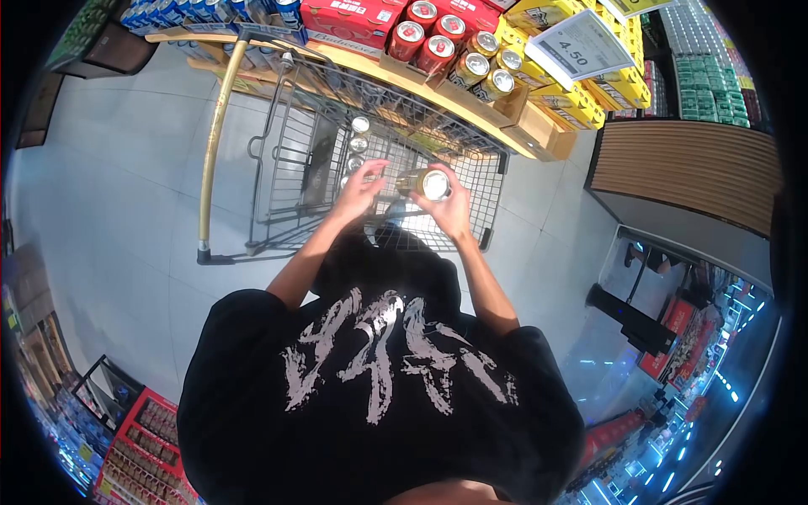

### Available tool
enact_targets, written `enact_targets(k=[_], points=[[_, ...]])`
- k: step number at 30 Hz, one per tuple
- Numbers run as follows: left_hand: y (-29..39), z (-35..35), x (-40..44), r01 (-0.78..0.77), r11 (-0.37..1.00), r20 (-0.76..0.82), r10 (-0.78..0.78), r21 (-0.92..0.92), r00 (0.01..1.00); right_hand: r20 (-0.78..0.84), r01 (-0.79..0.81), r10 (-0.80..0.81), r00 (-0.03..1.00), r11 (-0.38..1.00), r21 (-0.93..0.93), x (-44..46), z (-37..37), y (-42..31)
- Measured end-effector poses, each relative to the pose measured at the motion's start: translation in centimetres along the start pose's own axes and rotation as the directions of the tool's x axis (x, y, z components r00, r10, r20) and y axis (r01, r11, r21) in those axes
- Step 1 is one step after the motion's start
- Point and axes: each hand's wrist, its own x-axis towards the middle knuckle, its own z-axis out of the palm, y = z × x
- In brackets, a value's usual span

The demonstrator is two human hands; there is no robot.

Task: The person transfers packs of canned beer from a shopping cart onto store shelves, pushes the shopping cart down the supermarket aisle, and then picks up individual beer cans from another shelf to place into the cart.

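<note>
My right hand (453, 209) is closed around a gold beverage can (412, 183), held tilted over the shopping cart (484, 189) with its silver end toward me. Just left of the can, my left hand (360, 195) has its fingers apart and nothing in it. Beyond that hand, a row of several cans (358, 145) with silver tops runs along the inside of the cart. My left hand partly hides the nearest of them.
Past the cart is a wooden shelf (471, 109) with red cans (436, 52), gold cans (475, 66), red Budweiser cartons (345, 23) and yellow cartons (568, 103). A 4.50 price sign (579, 46) sticks out there. The cart's handle (217, 135) is at left, a ribbed wooden counter (686, 172) at right.
</note>
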Motion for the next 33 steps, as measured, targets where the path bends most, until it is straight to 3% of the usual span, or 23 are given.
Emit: enact_targets(k=[2,3,6,7,10,13,15,17,20,21,23,28,33], points=[[-3.2,-1.7,0.4,0.072,0.995,-0.091,-0.066,0.065,0.994,-0.02,-0.055,0.055,0.998,0.998,0.017,1.4,1.9,2.4],[-5.4,-2.6,0.6,0.085,0.966,-0.139,-0.052,0.244,0.989,-0.031,-0.08,0.08,0.996,0.996,0.028,2.1,2.9,3.7],[-9.5,-3.8,0.5,0.065,0.942,-0.018,-0.062,0.331,0.998,-0.057,-0.093,0.092,0.994,0.996,-0.014,4.0,6.7,8.1],[-10.5,-4.0,0.9,0.073,0.951,0.109,-0.11,0.299,0.988,-0.015,-0.186,0.186,0.982,0.983,0.012,4.5,7.8,9.0],[-13.3,-3.4,1.0,0.138,0.919,0.163,-0.211,0.369,0.964,-0.055,-0.054,0.049,0.997,0.993,-0.101,5.1,11.4,12.2],[-14.6,-2.9,0.8,0.046,0.789,0.115,-0.147,0.612,0.982,-0.013,-0.138,0.138,0.99,0.982,-0.127,5.5,14.1,14.6],[-14.8,-2.5,0.6,0.101,0.688,0.048,-0.193,0.718,0.98,0.061,-0.278,0.289,0.955,0.95,-0.141,6.2,15.3,15.7],[-14.8,-2.2,0.1,0.129,0.573,-0.013,-0.202,0.809,0.979,0.082,-0.26,0.278,0.957,0.949,-0.178,6.4,16.1,15.6],[-15.3,-2.0,0.6,0.265,0.484,-0.089,-0.356,0.834,0.93,0.145,-0.333,0.357,0.923,0.928,-0.169,7.4,17.4,16.4],[-15.8,-1.9,0.7,0.227,0.461,-0.091,-0.298,0.858,0.95,0.171,-0.347,0.378,0.91,0.92,-0.182,7.8,17.5,16.5],[-17.0,-1.7,0.9,0.235,0.435,-0.089,-0.329,0.869,0.94,0.206,-0.359,0.409,0.889,0.902,-0.241,8.1,17.9,16.5],[-18.8,-2.0,1.4,0.212,0.321,-0.077,-0.385,0.923,0.92,0.224,-0.235,0.288,0.931,0.943,-0.237,7.8,20.1,21.2],[-20.3,-1.9,1.3,0.291,0.336,-0.136,-0.417,0.896,0.899,0.253,-0.268,0.318,0.914,0.94,-0.212,8.4,21.3,22.3]])
